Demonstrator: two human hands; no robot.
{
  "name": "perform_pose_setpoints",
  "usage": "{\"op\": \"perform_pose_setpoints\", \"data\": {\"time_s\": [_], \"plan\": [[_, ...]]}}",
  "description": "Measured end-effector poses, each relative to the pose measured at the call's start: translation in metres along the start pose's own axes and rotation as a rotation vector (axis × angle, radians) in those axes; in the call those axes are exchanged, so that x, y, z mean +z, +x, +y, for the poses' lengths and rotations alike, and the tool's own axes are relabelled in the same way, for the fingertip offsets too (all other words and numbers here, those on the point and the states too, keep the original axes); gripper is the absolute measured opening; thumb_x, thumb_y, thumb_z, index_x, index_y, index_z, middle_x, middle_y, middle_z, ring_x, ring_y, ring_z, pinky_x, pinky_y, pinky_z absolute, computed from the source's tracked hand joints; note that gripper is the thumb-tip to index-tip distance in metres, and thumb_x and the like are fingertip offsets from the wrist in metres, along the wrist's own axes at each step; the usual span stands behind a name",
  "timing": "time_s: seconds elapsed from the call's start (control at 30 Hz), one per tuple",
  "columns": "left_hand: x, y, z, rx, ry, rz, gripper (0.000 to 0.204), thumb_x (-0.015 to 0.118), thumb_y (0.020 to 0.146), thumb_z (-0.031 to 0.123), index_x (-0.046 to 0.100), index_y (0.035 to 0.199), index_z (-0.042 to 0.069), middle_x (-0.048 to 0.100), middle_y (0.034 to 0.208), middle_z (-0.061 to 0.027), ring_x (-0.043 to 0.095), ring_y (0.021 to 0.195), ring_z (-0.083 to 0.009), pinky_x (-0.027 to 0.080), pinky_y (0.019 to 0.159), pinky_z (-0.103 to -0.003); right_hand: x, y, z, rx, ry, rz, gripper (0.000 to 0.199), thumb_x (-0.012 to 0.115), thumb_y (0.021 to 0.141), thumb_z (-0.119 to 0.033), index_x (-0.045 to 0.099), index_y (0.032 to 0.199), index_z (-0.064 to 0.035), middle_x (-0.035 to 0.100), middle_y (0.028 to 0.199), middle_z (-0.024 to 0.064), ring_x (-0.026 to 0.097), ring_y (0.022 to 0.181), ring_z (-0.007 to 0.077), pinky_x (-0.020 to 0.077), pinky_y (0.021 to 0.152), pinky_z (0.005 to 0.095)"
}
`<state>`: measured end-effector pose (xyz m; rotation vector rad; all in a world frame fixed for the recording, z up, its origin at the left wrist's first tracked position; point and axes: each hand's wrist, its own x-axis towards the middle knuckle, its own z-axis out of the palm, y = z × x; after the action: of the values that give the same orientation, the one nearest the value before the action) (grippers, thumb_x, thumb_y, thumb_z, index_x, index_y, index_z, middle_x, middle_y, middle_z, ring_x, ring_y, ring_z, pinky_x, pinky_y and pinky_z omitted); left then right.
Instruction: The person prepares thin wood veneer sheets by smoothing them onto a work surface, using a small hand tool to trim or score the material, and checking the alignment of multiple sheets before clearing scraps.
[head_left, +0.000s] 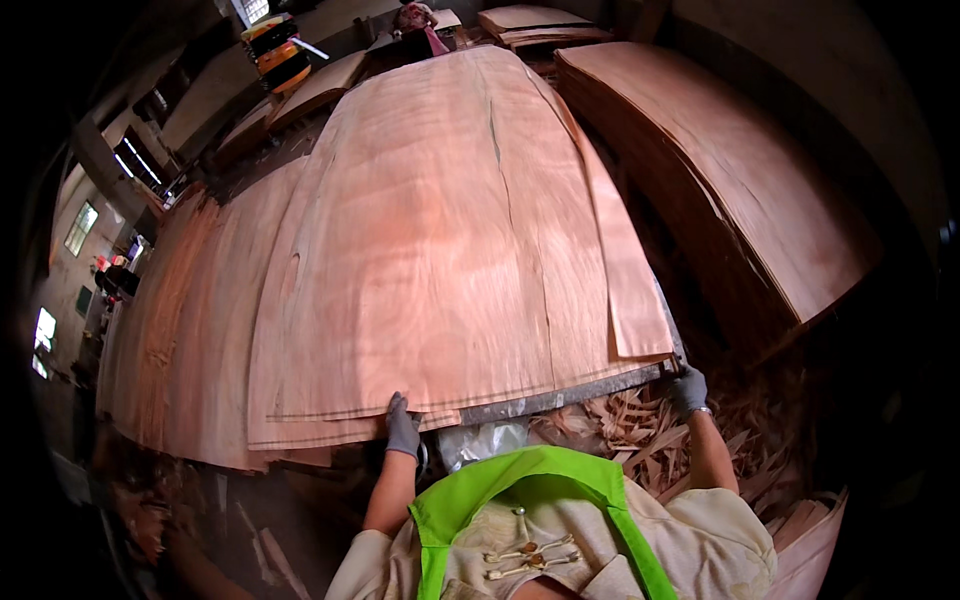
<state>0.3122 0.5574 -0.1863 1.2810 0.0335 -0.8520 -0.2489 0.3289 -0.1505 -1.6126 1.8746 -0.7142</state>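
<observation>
- My left hand [403, 425] closes its grip on the near edge of the top veneer sheet [440, 230]; my right hand [688, 390] grips its near right corner.
- The sheet lies flat on the counter [560, 398], squared over the stack; a narrower strip [625, 270] overlaps its right side.
- It is laid, and I have not let go.
- Count: two gloved hands, one top sheet, one strip, three more veneer stacks around, and scrap offcuts [630, 430] below.

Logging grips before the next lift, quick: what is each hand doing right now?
Left hand: closed on the near edge of the top veneer sheet.
Right hand: at the sheet's right corner; grip cannot be told.
</observation>
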Motion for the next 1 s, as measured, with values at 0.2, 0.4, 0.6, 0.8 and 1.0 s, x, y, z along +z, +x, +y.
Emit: {"op": "perform_pose_setpoints", "data": {"time_s": [0.2,0.4,0.6,0.8,1.0], "plan": [[0.017,-0.015,0.007,0.042,-0.008,-0.074,0.042,0.051,0.085,0.016,0.047,0.126,0.02,0.044,0.128,-0.0027,0.044,0.112,-0.0202,0.043,0.085,-0.038,-0.005,-0.005,0.017,-0.04,-0.152,0.059,0.026,0.063,0.075,-0.035,0.066,0.09,-0.0142,0.062,0.081,0.0157,0.06,0.077,0.0353,0.0474,0.064,0.0399],[0.04,-0.049,-0.006,-0.269,0.012,-0.206,0.032,0.055,0.085,0.026,0.055,0.116,0.022,0.05,0.098,-0.0097,0.053,0.082,-0.0228,0.049,0.067,-0.031,0.001,-0.03,0.019,-0.09,-0.269,0.052,0.024,0.062,0.077,-0.034,0.063,0.082,-0.0106,0.061,0.076,0.0171,0.058,0.074,0.0379,0.0464,0.061,0.0428],[0.089,-0.072,-0.018,-0.411,0.018,-0.426,0.036,0.051,0.089,0.019,0.047,0.124,0.009,0.051,0.109,-0.0142,0.055,0.093,-0.0245,0.046,0.063,-0.027,0.006,-0.073,0.015,-0.139,-0.165,0.035,0.02,0.066,0.074,-0.026,0.06,0.077,-0.0077,0.059,0.071,0.018,0.056,0.067,0.0375,0.0447,0.056,0.04],[0.116,-0.076,-0.032,-0.484,0.099,-0.476,0.04,0.053,0.089,0.023,0.046,0.125,0.008,0.052,0.113,-0.0116,0.053,0.102,-0.0226,0.049,0.069,-0.03,0.019,-0.094,-0.029,-0.122,0.044,-0.107,0.021,0.069,0.075,-0.019,0.062,0.082,-0.0016,0.057,0.062,0.0142,0.053,0.055,0.0161,0.0425,0.054,0.0311],[0.17,-0.095,-0.026,-0.61,0.241,-0.72,0.037,0.051,0.09,0.026,0.048,0.12,0.004,0.057,0.109,-0.0108,0.058,0.095,-0.0217,0.05,0.077,-0.033,0.071,-0.085,-0.078,-0.171,0.342,-0.219,0.022,0.066,0.078,-0.014,0.062,0.093,0.0021,0.056,0.064,0.0048,0.049,0.059,0.0101,0.0413,0.055,0.0286]]}}
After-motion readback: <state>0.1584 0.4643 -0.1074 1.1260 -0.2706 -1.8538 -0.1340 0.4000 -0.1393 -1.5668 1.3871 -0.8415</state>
